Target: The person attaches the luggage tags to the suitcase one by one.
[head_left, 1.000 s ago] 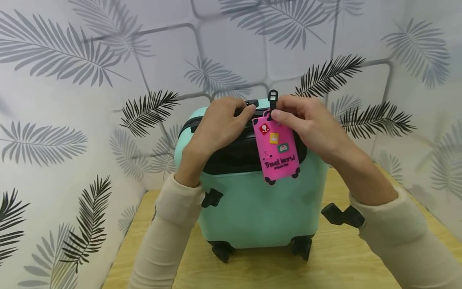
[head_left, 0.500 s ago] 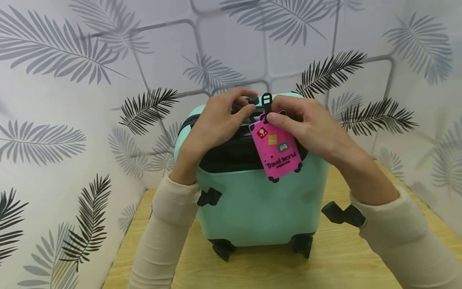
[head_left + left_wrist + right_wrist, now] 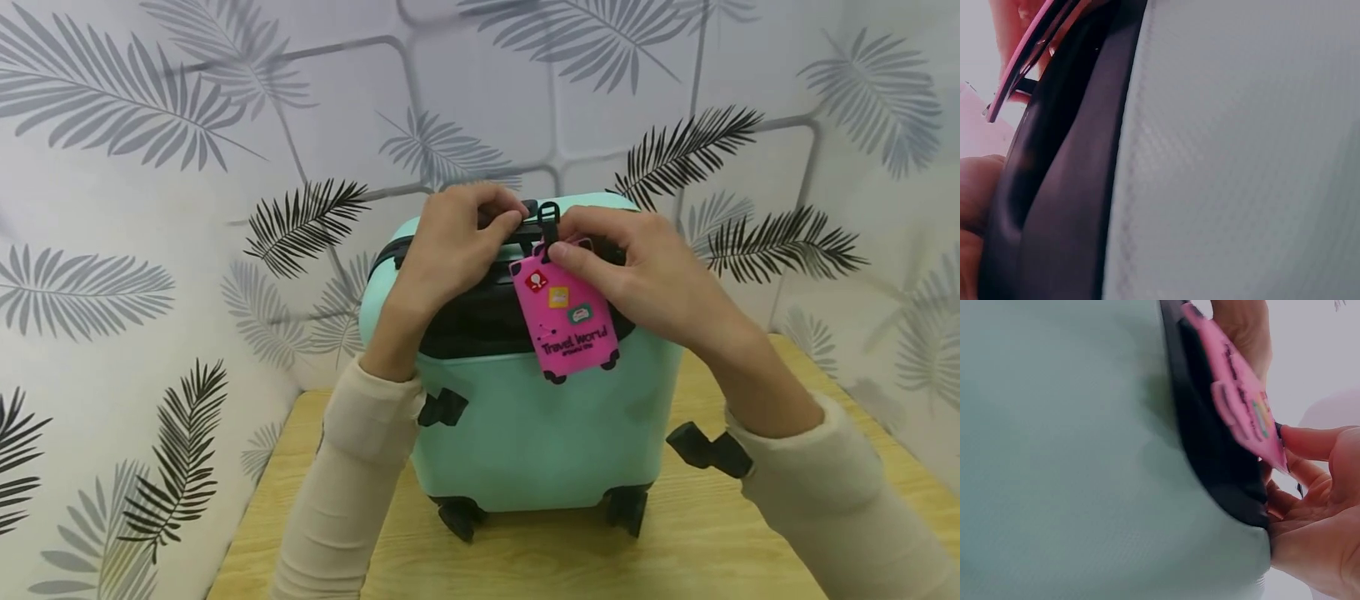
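Observation:
A mint-green suitcase (image 3: 540,442) stands upright on its wheels, a black panel and top carry handle facing me. A pink luggage tag (image 3: 570,325), printed with "Travel World" and small stickers, hangs before the panel. My right hand (image 3: 660,279) pinches the tag's black strap just below its buckle (image 3: 548,212), between thumb and index finger. My left hand (image 3: 453,250) is at the carry handle, thumb and index fingertips pinched together on the strap's end, mostly hidden by the fingers. In the right wrist view the tag (image 3: 1241,394) tilts away from the black panel (image 3: 1210,456).
The suitcase rests on a light wooden table (image 3: 720,533). Behind it, a pale wall (image 3: 480,108) bears grey and black feather patterns. Black caster wheels (image 3: 627,510) show at the suitcase's base. Black mounts (image 3: 708,448) stick out from both sleeves.
My right hand has brought the tag and buckle slightly left and down toward the left fingers. My left thumb and index finger have closed together beside the handle.

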Action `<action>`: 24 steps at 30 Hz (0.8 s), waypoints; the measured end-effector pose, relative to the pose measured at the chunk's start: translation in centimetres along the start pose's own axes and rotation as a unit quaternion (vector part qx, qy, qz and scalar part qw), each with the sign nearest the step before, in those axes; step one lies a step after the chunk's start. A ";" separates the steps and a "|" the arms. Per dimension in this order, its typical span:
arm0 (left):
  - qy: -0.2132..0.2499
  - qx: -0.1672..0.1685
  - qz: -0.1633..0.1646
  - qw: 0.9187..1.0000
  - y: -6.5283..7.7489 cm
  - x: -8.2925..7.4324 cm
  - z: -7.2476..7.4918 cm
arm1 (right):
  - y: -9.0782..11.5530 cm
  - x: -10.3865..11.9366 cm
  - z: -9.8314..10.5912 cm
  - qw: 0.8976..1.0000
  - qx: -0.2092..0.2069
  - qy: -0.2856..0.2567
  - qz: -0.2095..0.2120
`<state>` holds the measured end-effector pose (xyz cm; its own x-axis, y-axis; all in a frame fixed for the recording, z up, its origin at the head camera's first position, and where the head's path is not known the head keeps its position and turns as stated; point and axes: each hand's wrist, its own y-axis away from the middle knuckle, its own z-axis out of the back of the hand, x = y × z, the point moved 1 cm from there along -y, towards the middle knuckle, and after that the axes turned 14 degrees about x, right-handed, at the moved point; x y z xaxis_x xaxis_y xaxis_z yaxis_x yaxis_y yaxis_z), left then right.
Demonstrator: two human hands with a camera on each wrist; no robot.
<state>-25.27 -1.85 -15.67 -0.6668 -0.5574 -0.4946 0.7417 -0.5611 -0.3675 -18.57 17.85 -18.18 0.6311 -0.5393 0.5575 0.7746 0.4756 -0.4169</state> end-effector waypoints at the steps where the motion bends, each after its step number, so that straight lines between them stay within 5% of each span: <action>1: 0.005 -0.004 -0.001 1.000 0.1 0.1 0.0 | 0.0 -0.1 -0.1 1.000 -0.003 0.008 0.007; 14: 0.006 -0.011 0.003 1.000 0.7 0.3 -0.1 | 0.0 -0.4 -0.8 0.995 -0.038 0.061 0.070; 24: -0.009 -0.005 0.003 1.000 0.9 0.6 0.4 | -0.1 -0.4 -1.0 0.995 -0.039 0.066 0.066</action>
<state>-25.06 -2.92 -15.93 -0.6628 -0.5725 -0.4827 0.7469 -0.5513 -0.3717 -18.88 17.29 -19.04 0.7236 -0.5645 0.3971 0.6819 0.4959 -0.5376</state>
